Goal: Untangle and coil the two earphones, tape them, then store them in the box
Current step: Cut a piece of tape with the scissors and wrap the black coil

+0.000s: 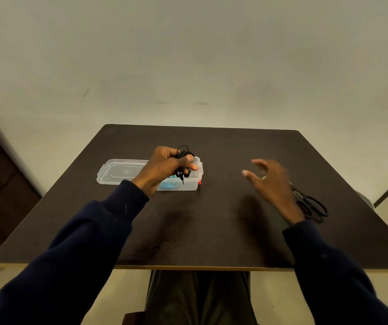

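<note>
over the clear box [122, 171] on the counter [200, 221], the left grip [167, 168] pinches a coiled black earphone [184, 156], likely to drop it in; the right grip [270, 181] hovers spread beside scissors [312, 204].

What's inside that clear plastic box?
A turquoise thing lies in the box; the left hand, gripping black earphones over it, hides the rest of that end.
</note>
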